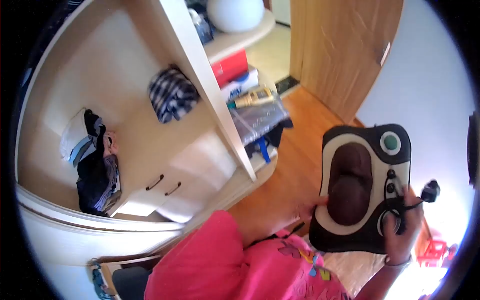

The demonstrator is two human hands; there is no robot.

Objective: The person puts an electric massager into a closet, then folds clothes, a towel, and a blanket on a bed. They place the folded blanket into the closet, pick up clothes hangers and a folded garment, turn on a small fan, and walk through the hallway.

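Note:
A massage pillow (350, 197) with a black border, a beige panel and a dark brown raised centre is held up in front of my body. My left hand (307, 207) grips its left edge, the fingers partly out of sight behind it. My right hand (404, 227) is wrapped around the lower right side, over a black cord (412, 206). A black plug-like end (430, 191) sticks out beyond the right hand, slightly blurred. A round green patch (390, 142) shows in the pillow's upper right corner.
On the left, an open wardrobe (200, 85) holds folded clothes (97, 165) and a checked garment (173, 95) above two drawers. Side shelves carry a red box (230, 67) and packaged items. A wooden door (345, 50) stands behind; a red stool-like object (434, 254) is at lower right.

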